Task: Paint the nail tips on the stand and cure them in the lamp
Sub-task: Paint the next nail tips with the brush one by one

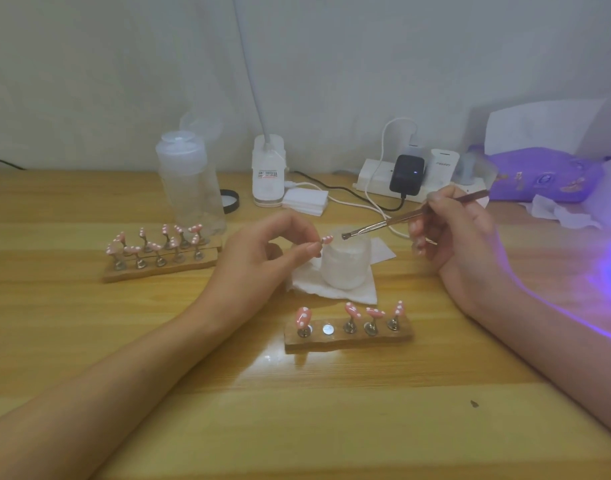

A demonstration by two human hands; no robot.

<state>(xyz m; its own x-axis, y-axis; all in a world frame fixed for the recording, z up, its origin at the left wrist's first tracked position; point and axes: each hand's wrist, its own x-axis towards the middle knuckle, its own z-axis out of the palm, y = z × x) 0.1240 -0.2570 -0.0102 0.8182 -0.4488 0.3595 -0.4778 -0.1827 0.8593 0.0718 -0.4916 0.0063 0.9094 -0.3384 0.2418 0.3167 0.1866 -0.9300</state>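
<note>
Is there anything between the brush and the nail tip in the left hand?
Nothing visible. The right hand holds the brush, its tip apart from the nail tip pinched by the left hand, with only air between, near the top of the jar.

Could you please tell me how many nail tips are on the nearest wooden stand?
4 on the near stand: one nail tip at its left end, an empty magnet, then three more rightward. None hidden.
</note>
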